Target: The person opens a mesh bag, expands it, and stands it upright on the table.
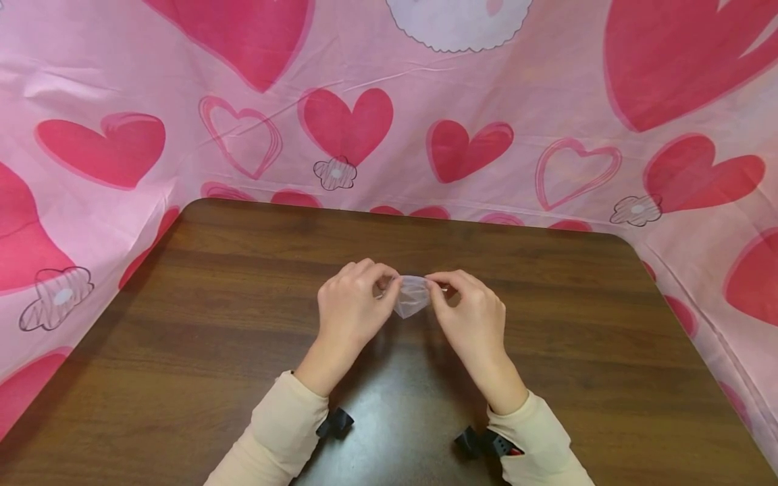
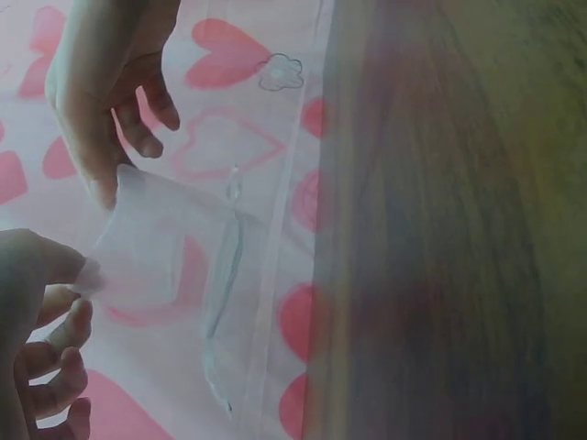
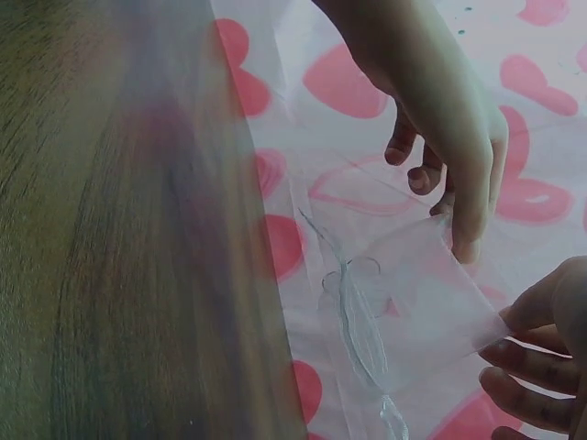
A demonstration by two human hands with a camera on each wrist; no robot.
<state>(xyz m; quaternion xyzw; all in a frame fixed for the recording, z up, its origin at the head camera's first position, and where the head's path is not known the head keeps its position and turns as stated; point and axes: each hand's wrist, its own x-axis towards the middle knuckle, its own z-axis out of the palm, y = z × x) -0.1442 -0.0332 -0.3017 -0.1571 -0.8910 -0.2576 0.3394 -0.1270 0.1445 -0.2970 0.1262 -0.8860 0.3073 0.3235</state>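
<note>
A small sheer, whitish drawstring pouch hangs over the table between my two hands. My left hand pinches one corner of it between thumb and forefinger. The opposite corner is pinched the same way by my right hand. In the left wrist view, the pouch is spread between the fingertips, its pale ribbon crossing the end away from the hands. The right wrist view shows the same ribbon gathered across the see-through fabric, with loose ends at both sides.
The dark brown wooden table lies under both hands. A pink cloth with red hearts hangs around its back and sides. Black devices are worn at both wrists by the cream sleeves.
</note>
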